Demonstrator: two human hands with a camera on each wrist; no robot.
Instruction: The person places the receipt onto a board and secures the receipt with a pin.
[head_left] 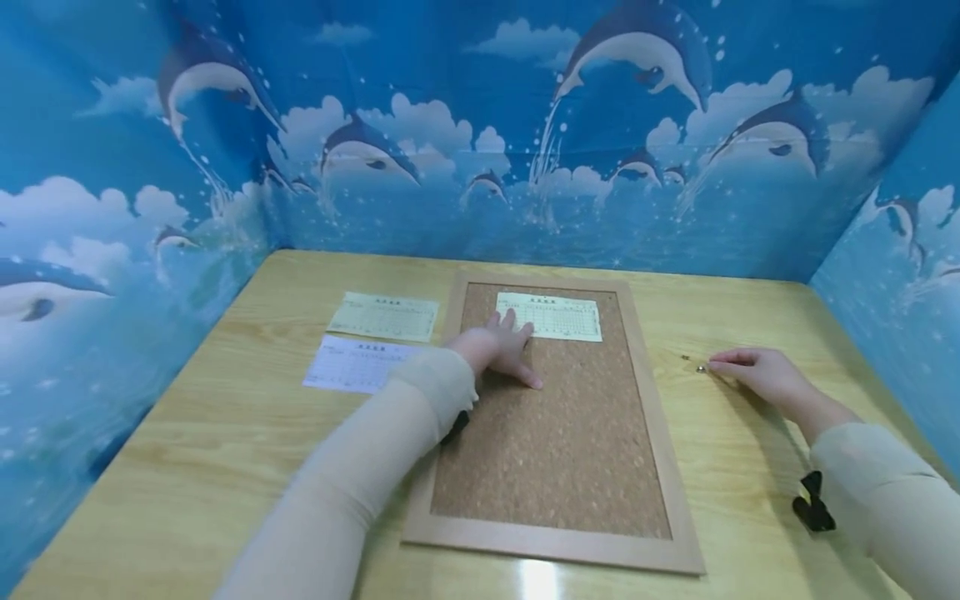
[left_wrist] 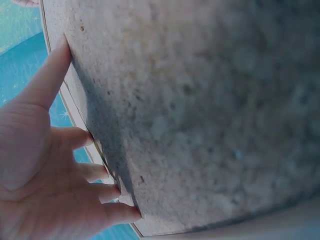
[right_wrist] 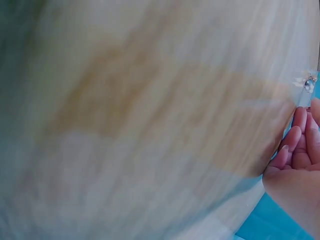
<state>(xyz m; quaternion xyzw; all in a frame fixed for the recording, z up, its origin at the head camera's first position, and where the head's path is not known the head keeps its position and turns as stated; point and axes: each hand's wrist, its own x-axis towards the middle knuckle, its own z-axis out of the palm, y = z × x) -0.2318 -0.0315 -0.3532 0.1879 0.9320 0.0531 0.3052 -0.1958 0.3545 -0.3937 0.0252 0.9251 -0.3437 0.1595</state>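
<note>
My left hand (head_left: 510,346) rests spread on the upper part of a wood-framed corkboard (head_left: 555,450). Its fingertips touch the lower left of a pale yellow printed sheet (head_left: 558,318), while the thumb presses on bare cork. In the left wrist view, the fingers and thumb (left_wrist: 47,75) reach the cork surface. Over the table on the right, my right hand (head_left: 765,379) has its fingertips drawn together beside a small shiny metal piece (head_left: 701,368). In the right wrist view, shiny bits (right_wrist: 309,85) lie just beyond those fingertips; whether they pinch anything cannot be seen.
Left of the board lie a greenish printed sheet (head_left: 384,317) and a whitish-lilac one (head_left: 356,364), the latter partly behind the left sleeve. Another tiny metal piece (head_left: 685,357) lies near the right hand. A dolphin-print curtain (head_left: 450,167) encloses the wooden table (head_left: 225,417).
</note>
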